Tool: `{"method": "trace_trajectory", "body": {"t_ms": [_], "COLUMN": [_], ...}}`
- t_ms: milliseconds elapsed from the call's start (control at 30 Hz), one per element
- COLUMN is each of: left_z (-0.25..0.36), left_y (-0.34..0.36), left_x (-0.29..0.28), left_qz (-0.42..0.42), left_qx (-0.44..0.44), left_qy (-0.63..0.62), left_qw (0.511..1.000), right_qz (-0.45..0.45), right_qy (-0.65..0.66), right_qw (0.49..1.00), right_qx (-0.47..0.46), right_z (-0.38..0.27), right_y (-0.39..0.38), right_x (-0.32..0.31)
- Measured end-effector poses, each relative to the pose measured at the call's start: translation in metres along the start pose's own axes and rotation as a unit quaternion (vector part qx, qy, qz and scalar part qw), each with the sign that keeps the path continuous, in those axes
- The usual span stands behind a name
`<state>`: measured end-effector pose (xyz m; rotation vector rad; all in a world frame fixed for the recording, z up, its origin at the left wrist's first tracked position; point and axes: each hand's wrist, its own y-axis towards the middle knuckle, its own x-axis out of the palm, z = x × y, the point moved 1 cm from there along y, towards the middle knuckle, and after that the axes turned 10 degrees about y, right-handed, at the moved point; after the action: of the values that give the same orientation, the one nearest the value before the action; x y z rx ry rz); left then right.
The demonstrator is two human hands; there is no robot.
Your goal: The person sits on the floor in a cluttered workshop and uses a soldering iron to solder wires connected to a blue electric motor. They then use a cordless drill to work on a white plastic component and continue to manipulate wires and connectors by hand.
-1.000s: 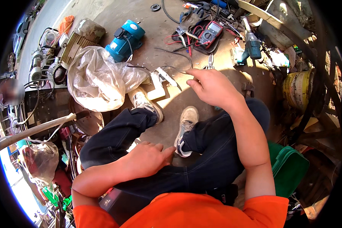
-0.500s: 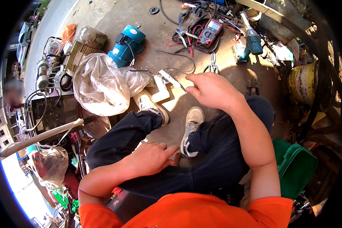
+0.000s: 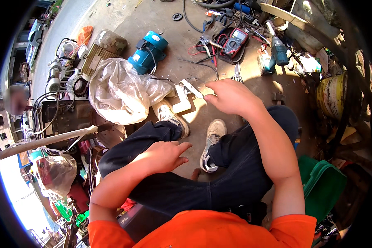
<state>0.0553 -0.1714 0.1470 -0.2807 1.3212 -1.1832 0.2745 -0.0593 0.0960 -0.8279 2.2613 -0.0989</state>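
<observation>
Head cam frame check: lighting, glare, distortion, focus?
Head view: lower-left background blown out to white; hard sun-and-shade edges on the floor by the right hand; black fisheye corners; multimeter looks reasonably sharp, its fine screen detail too small to judge.

the slim strip is showing white, the motor blue, the multimeter red, the shirt orange, the trousers dark navy.

**Roadside repair workshop**

A blue electric motor, a multimeter, pliers and a power tool occupy the concrete floor, beside a finned tan housing; a road and parked car border it.
</observation>
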Motion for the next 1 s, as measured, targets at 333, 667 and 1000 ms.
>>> {"method": "trace_trajectory", "body": {"t_ms": [333,667,1000], "left_z": [-0.007,-0.167,-0.162], "left_y": [-0.024,0.158,0.250], "left_x": [-0.078,0.057,0.151], "left_qz": [0.049,0.210,0.362], "left_qx": [0.057,-0.136,-0.314], "left_qy": [-0.042,-0.182,-0.141], "left_qw": [0.996,0.951,0.866], "right_qz": [0.163,-0.035,0.115], "right_qy": [0.066,-0.009,0.214], "right_qw": [0.982,0.988,0.950], "right_qx": [0.071,0.152,0.196], "right_z": [0.026,0.067,0.165], "right_y": [0.017,0.000,0.118], "right_x": [-0.050,0.032,0.214]}}
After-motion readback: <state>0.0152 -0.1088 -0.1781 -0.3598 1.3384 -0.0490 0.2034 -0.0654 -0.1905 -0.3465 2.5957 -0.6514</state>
